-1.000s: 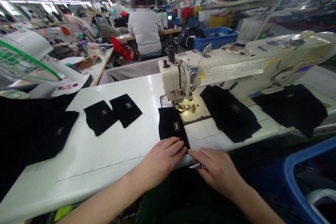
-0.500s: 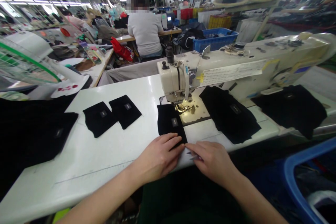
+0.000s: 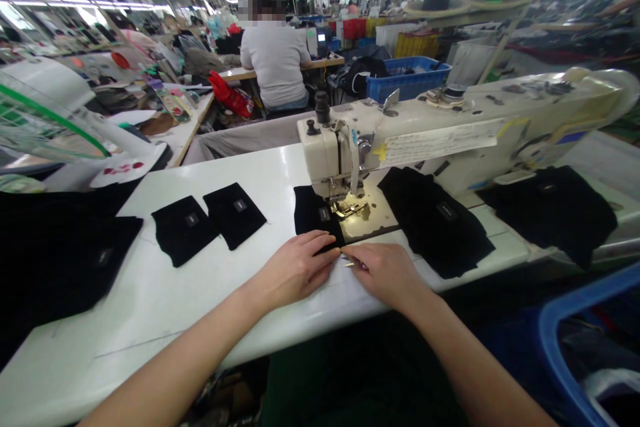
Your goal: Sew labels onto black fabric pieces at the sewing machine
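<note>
A black fabric piece [image 3: 311,208] with a small label lies under the needle area of the sewing machine [image 3: 333,173], its left part on the white table. My left hand [image 3: 301,261] rests flat over the near end of this piece, fingers stretched out. At the fabric's near right corner, my right hand [image 3: 385,270] has its fingertips pressed together, touching the edge close to my left fingertips. Pointed metal tips of thread snips [image 3: 349,265] stick out from under its curled fingers; their handles are hidden in the palm.
Two labelled black pieces [image 3: 185,230] lie to the left, beside a larger black fabric pile [image 3: 65,267]. More black pieces [image 3: 435,223] lie right of the needle. A blue basket [image 3: 545,340] stands at the lower right, a fan [image 3: 45,120] at left. A person [image 3: 274,63] sits ahead.
Both hands have moved forward, toward the machine, and slightly left. The black piece has slid farther along beside the presser foot with them.
</note>
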{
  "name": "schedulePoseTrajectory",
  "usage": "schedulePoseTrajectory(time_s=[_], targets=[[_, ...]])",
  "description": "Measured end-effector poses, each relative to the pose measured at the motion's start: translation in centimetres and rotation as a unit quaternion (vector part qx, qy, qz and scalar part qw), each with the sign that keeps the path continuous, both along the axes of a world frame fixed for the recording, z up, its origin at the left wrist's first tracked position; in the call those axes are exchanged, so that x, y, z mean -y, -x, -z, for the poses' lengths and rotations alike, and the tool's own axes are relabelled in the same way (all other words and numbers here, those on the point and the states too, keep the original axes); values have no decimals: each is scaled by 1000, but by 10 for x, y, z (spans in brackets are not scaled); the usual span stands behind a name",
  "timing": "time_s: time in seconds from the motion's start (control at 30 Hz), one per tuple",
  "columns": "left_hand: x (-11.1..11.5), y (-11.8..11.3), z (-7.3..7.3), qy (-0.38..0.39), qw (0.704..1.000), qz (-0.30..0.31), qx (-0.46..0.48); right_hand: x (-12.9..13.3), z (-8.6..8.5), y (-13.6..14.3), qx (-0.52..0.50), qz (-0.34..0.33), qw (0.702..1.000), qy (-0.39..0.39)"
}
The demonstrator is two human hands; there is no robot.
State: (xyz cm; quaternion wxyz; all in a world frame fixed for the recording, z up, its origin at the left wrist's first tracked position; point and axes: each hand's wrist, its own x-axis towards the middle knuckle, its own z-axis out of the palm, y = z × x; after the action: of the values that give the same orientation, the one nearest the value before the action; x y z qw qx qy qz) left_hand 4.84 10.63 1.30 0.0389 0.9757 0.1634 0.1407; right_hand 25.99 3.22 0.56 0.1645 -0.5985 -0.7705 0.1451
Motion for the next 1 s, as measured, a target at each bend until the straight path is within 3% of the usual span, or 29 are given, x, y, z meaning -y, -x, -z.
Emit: schedulePoseTrajectory(time_s=[0.5,1.0], targets=[[-45,-3,1,6,999,-7,33,-36,-7,3,38,27,999,-14],[-75,-8,4,13,999,-37,36,-21,-8,3,59,53,997,7]])
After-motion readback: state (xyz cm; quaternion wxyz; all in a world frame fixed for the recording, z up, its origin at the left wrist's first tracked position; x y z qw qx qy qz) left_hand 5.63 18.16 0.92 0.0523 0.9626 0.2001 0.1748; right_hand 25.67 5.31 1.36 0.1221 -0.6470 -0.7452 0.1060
